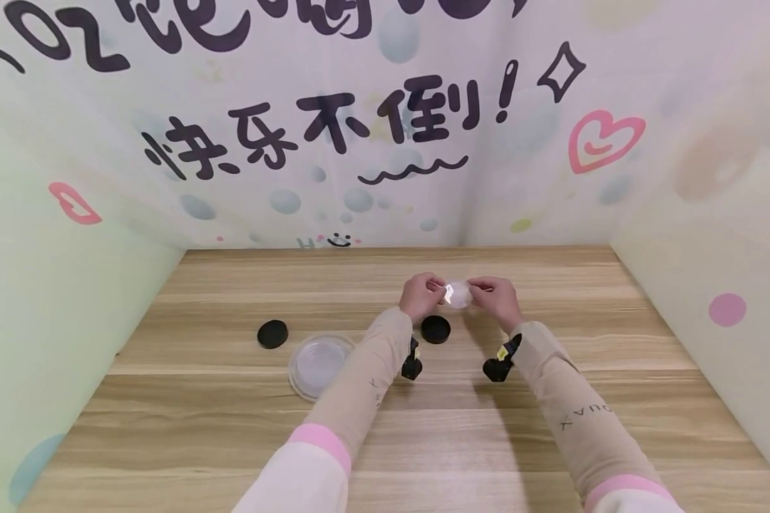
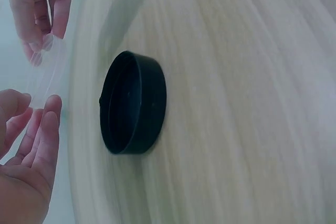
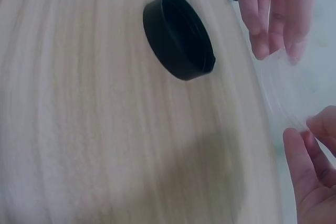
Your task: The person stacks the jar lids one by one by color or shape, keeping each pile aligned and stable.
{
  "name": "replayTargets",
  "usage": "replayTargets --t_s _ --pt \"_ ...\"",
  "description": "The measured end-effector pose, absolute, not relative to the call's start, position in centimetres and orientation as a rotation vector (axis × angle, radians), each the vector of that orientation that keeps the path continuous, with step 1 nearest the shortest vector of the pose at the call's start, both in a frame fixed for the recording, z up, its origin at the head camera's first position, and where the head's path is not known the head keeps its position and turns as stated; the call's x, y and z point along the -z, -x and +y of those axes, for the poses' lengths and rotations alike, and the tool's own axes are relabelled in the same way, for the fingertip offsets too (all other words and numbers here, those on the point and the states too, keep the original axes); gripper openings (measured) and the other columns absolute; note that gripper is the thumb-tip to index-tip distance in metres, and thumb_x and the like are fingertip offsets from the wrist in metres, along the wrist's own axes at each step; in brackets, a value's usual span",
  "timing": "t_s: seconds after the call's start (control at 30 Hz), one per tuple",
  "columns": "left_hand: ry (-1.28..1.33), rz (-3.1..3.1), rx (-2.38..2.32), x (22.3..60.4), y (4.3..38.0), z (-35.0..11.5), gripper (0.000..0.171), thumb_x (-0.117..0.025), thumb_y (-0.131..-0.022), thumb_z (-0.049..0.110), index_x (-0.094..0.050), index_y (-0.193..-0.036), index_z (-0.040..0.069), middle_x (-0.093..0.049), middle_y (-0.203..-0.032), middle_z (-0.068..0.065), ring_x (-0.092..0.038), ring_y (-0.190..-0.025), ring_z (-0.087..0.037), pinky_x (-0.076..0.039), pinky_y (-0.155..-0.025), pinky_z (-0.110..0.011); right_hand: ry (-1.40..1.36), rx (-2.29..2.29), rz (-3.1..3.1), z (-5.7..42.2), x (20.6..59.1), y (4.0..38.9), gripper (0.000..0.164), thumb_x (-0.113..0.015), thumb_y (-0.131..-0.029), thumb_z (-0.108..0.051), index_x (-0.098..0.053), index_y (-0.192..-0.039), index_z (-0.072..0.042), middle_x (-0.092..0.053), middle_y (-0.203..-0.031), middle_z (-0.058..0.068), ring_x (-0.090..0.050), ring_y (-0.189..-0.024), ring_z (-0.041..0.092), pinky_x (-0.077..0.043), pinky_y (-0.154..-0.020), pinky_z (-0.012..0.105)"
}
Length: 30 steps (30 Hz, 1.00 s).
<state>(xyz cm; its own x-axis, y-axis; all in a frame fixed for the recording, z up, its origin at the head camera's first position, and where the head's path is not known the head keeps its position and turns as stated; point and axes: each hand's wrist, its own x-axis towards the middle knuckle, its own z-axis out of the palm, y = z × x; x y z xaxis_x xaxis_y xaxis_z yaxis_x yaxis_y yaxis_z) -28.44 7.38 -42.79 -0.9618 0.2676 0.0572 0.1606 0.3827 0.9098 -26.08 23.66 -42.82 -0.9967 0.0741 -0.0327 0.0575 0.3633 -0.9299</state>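
Observation:
A clear, thin round plastic disc (image 1: 458, 294) is held up between both hands. My left hand (image 1: 421, 295) pinches its left edge between thumb and fingers, and my right hand (image 1: 497, 298) pinches the right edge. Light glints off the disc in the head view; in the left wrist view the disc (image 2: 46, 72) looks see-through, with fingertips showing behind it. Just below the hands, a round black lid (image 1: 435, 330) lies on the table. Its hollow side and raised rim show in the right wrist view, where the lid (image 3: 163, 40) sits left of the hands.
A second black round lid (image 1: 272, 334) lies on the wooden table (image 1: 186, 434) at left. Between it and my left sleeve is a clear round plastic dish (image 1: 297, 367), partly covered by the sleeve. Printed cloth walls (image 1: 334, 199) close off the back and sides.

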Motion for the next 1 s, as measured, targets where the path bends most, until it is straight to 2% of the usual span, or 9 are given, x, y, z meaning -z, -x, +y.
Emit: replayTargets --t_s 0.13,0.33,0.53,0.87,1.0 --pt "-0.410 2.544 -1.630 42.5 28.4 6.8 0.015 -0.058 -0.081 0.003 -0.061 -0.094 -0.004 -0.064 -0.083 -0.014 -0.063 -0.065 -0.020 -0.047 -0.054 -0.017 0.084 -1.786 -2.565 23.1 42.4 26.0 0.029 -0.054 -0.086 -0.006 -0.056 -0.110 0.011 -0.056 -0.102 0.027 -0.056 -0.083 0.023 -0.051 -0.071 0.025" --pt "-0.417 2.548 -1.588 41.9 28.6 5.8 0.015 -0.058 -0.082 0.004 -0.061 -0.095 -0.003 -0.063 -0.081 -0.012 -0.063 -0.063 -0.018 -0.046 -0.053 -0.018 0.070 -1.805 -2.578 22.3 41.8 25.9 0.030 -0.053 -0.086 -0.004 -0.054 -0.111 0.013 -0.054 -0.103 0.028 -0.056 -0.089 0.027 -0.050 -0.071 0.024" --pt "-0.439 2.520 -1.579 41.0 28.8 4.5 0.017 -0.056 -0.081 0.001 -0.060 -0.096 -0.005 -0.063 -0.080 -0.014 -0.063 -0.064 -0.021 -0.047 -0.052 -0.019 0.046 -1.784 -2.602 21.3 41.3 26.0 0.028 -0.052 -0.086 -0.003 -0.053 -0.109 0.013 -0.055 -0.101 0.026 -0.056 -0.086 0.022 -0.050 -0.072 0.026" --pt "-0.457 2.517 -1.498 40.4 29.3 2.3 0.016 -0.055 -0.082 0.002 -0.061 -0.096 -0.001 -0.063 -0.082 -0.012 -0.062 -0.062 -0.016 -0.049 -0.054 -0.023 -0.016 -1.801 -2.627 19.8 41.0 26.3 0.026 -0.054 -0.086 -0.003 -0.055 -0.107 0.012 -0.055 -0.098 0.022 -0.055 -0.083 0.019 -0.051 -0.073 0.028" --pt "-0.470 2.539 -1.448 40.0 29.3 1.6 0.016 -0.055 -0.082 0.004 -0.062 -0.096 0.001 -0.063 -0.083 -0.011 -0.063 -0.066 -0.020 -0.049 -0.054 -0.024 -0.032 -1.802 -2.639 19.1 40.8 26.4 0.025 -0.055 -0.085 -0.002 -0.055 -0.106 0.012 -0.055 -0.099 0.023 -0.055 -0.083 0.021 -0.051 -0.072 0.028"
